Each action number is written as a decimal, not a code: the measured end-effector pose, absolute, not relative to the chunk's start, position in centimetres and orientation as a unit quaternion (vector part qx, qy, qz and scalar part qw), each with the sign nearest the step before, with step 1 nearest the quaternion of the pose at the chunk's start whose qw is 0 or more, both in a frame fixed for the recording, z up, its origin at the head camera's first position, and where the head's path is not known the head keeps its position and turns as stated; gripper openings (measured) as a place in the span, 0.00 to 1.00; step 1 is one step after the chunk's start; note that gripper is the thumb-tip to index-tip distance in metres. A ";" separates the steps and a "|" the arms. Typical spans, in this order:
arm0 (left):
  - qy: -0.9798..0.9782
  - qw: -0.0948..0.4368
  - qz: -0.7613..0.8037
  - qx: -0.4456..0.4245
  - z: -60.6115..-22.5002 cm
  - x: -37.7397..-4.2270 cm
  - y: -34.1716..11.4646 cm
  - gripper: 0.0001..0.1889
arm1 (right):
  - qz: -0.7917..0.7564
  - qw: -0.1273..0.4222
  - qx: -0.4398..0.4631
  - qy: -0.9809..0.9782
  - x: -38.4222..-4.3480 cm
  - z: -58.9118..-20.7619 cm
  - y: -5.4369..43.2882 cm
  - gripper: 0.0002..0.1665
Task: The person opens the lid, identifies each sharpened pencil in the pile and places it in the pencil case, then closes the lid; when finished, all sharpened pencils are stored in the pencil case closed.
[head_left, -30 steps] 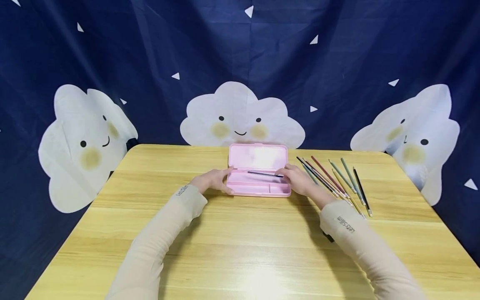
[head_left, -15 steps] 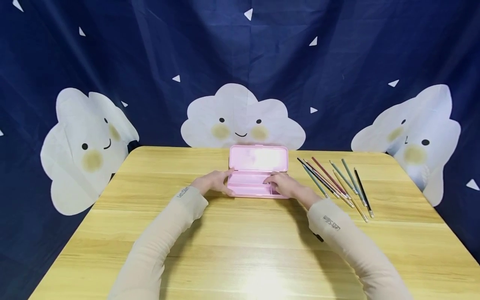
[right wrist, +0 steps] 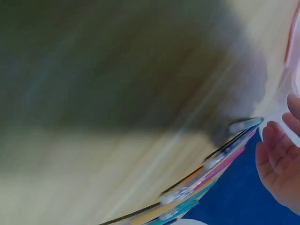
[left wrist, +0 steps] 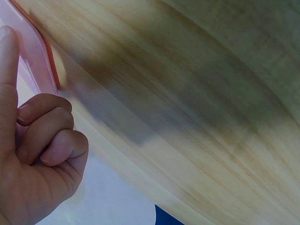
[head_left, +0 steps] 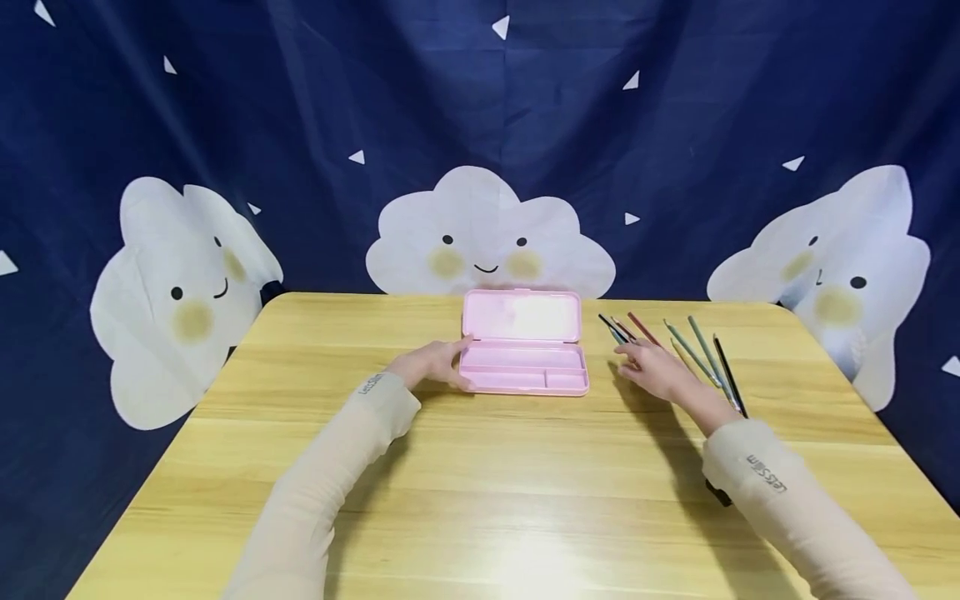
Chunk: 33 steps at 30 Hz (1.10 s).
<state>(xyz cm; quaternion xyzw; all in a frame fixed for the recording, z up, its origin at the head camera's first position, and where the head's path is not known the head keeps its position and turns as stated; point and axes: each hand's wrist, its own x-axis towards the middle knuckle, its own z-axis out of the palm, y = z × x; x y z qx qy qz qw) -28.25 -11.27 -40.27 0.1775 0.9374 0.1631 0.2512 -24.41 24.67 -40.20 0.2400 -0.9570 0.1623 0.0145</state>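
An open pink pencil case (head_left: 504, 367) stands at the far middle of the table, its lid tipped up at the back. My left hand (head_left: 429, 362) holds its left end, one finger at the back and the thumb in front. In the left wrist view the thumb lies along the case wall (left wrist: 35, 51), the other fingers curled. My right hand (head_left: 651, 367) is over the loose pencils, right of the case, fingers loosely bent. The right wrist view shows this hand (right wrist: 281, 164) holding nothing, near the pencils (right wrist: 228, 162). Whether it touches them I cannot tell.
Several colored pencils fan out at the right, among them a red pencil (head_left: 643, 327), a green pencil (head_left: 702, 342) and a black pencil (head_left: 726, 367). The wooden table (head_left: 480, 492) ends at a dark blue cloud-print curtain (head_left: 675, 125).
My right hand has left the case and moved right to the pencils. The dark pencil seen in the case a second ago no longer shows there. My left hand keeps its place.
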 end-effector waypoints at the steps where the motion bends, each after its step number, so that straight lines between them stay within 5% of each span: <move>1: 0.937 0.251 0.166 0.177 -40.2 -28.2 -11.3 0.54 | 0.158 0.008 0.223 -0.962 -24.3 -40.3 25.1 0.21; 6: 0.936 0.248 0.170 0.181 -40.3 -28.3 -11.3 0.54 | 0.129 -0.006 0.152 -0.980 -23.9 -40.9 26.5 0.22; 15: 0.939 0.241 0.155 0.189 -40.7 -28.4 -11.0 0.53 | 0.111 -0.031 0.108 -0.987 -23.9 -42.1 26.1 0.10; 28: 0.939 0.230 0.162 0.197 -40.3 -28.2 -11.3 0.53 | 0.203 0.148 0.155 -0.955 -24.9 -41.2 23.0 0.13; 33: 0.939 0.242 0.162 0.185 -40.4 -28.3 -11.4 0.54 | 0.176 0.151 0.230 -0.945 -25.4 -41.1 20.4 0.12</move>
